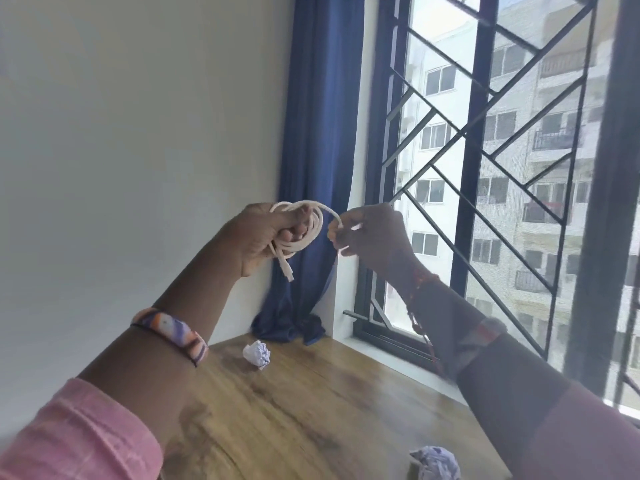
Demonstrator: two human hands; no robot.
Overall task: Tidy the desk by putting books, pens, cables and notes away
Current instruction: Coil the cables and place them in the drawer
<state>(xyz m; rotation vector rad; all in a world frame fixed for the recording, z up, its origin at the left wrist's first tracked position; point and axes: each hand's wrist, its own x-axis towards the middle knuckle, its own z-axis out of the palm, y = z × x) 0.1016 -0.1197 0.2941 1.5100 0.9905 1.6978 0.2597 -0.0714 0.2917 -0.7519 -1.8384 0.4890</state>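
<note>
Thin white charging cable (304, 233), frame centre: coiled loops gripped in left hand (263, 237), free end pinched by right hand (370, 233), apparently for bundling before storage

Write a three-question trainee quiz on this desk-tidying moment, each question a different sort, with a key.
1. True or false: the white cable lies flat on the desk.
2. Which hand grips the coiled loops? A) left hand B) right hand C) neither
3. Fill in: two crumpled paper balls, one near the curtain and one at the near edge, rest on the ____.

Key: 1 false, it is held in the air by both hands; 2 A; 3 desk.
</note>
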